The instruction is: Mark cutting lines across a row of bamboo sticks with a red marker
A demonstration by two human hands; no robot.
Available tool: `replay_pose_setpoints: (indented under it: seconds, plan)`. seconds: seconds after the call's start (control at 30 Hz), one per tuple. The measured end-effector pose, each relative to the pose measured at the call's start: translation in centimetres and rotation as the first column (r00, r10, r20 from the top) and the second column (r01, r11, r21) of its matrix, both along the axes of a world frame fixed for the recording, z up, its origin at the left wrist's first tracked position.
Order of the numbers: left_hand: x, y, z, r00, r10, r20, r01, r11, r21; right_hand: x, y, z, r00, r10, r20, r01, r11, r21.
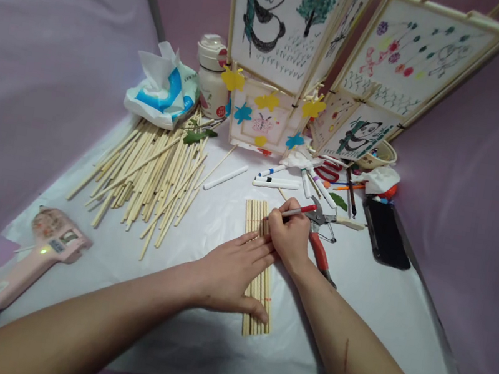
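Several wooden sticks [255,208] lie side by side in a row, with red marks across them near both ends. My left hand [233,273] rests flat on the row, its fingers stretched out and thumb apart near the lower end. In my right hand [290,234] is a red marker pen [298,212], its tip at the upper part of the sticks. Part of the row is hidden beneath both hands. Red-handled pliers [319,252] lie just right of my right hand.
A loose pile of sticks [138,172] and a pink glue gun [36,264] lie left. White markers [276,183], red scissors [328,169] and a phone [385,234] lie beyond and right. Behind stand a tissue pack [165,88], a bottle [212,80] and a paper-panelled stick frame [278,33].
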State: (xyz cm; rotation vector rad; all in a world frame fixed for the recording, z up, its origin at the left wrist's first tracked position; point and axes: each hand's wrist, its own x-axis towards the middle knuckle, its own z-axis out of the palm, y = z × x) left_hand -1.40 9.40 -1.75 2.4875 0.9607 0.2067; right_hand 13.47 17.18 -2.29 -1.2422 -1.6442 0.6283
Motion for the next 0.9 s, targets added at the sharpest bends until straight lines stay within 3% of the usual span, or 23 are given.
replay_pose_setpoints:
  seconds: [0.5, 0.9]
  plan:
    - [-0.13, 0.07, 0.08, 0.998, -0.004, -0.061, 0.003, 1.000, -0.012, 0.23, 0.01, 0.25, 0.999, -0.018, -0.037, 0.018, 1.000, -0.014]
    - [-0.47, -0.02, 0.20, 0.991, -0.006, -0.132, 0.002, 0.999, -0.036, 0.17, -0.22, 0.14, 0.996, 0.050, -0.075, -0.057, 0.994, -0.097]
